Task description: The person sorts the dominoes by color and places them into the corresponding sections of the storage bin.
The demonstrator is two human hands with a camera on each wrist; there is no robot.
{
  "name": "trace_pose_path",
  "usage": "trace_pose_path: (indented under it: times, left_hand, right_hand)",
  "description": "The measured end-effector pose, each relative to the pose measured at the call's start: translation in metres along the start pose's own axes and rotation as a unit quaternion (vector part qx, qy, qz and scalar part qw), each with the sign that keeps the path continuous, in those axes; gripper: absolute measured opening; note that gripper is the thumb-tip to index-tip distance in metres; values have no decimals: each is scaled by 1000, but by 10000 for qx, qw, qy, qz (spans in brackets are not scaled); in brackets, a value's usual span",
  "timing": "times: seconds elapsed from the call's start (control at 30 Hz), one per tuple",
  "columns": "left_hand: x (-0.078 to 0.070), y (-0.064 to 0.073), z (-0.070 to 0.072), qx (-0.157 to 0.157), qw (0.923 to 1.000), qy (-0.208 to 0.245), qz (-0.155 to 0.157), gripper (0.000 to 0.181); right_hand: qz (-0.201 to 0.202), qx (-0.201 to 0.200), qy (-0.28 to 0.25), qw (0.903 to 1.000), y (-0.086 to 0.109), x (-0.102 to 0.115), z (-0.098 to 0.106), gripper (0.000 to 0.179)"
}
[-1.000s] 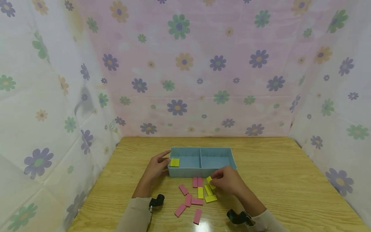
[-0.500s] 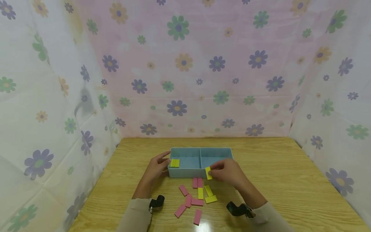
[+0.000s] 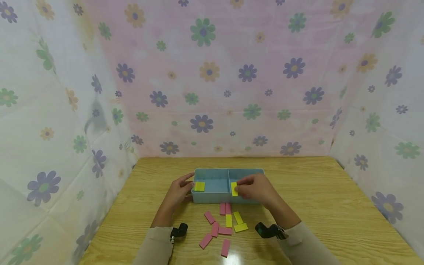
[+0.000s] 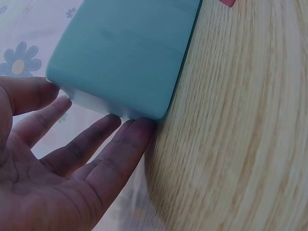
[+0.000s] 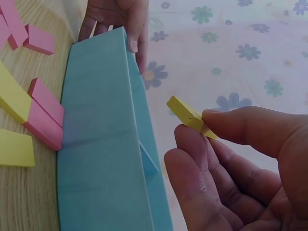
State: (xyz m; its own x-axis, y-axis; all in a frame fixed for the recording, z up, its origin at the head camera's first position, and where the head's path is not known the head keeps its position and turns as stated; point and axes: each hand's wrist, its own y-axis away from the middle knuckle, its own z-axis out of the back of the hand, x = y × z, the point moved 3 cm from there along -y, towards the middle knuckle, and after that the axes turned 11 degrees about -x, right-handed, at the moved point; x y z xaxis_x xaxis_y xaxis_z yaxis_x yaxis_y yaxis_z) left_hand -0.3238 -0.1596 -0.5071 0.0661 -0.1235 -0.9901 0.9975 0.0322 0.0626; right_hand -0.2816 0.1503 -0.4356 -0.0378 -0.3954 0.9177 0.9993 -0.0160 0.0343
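Observation:
In my right hand [image 3: 256, 188], a small yellow block [image 3: 234, 188] is pinched between thumb and fingertips. In the head view it is over the right compartment of the light blue divided box [image 3: 212, 198], near the divider. The right wrist view shows this yellow block [image 5: 187, 115] tilted and above the rim. My left hand [image 3: 177, 191] touches the box's left end with its fingertips; in the left wrist view the fingers [image 4: 118, 161] are mostly straight against the end wall. Yellow blocks [image 3: 199, 186] lie side by side in the left compartment.
In front of the box, several pink blocks [image 3: 225, 248] and 3 yellow blocks [image 3: 240, 227] lie loose on the wooden table [image 3: 159, 169]. A flowered cloth [image 3: 228, 73] hangs behind and at both sides. A black wrist device [image 3: 266, 230] sits by each sleeve.
My right hand has lifted the yellow block from beside the loose blocks, moving it forward and slightly left over the box's right compartment. The left hand has stayed at the box's end.

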Motion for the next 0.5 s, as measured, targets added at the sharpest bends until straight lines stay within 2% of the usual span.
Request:
trace_pose_path:
  times: [0.17, 0.5]
  left_hand:
    - [-1, 1, 0, -34, 10000, -40, 6, 49]
    - [-1, 1, 0, -10, 10000, -32, -12, 49]
  right_hand:
    - [1, 150, -237, 9996, -6, 4, 0, 34]
    - [-338, 214, -642, 9971, -23, 9, -1, 34]
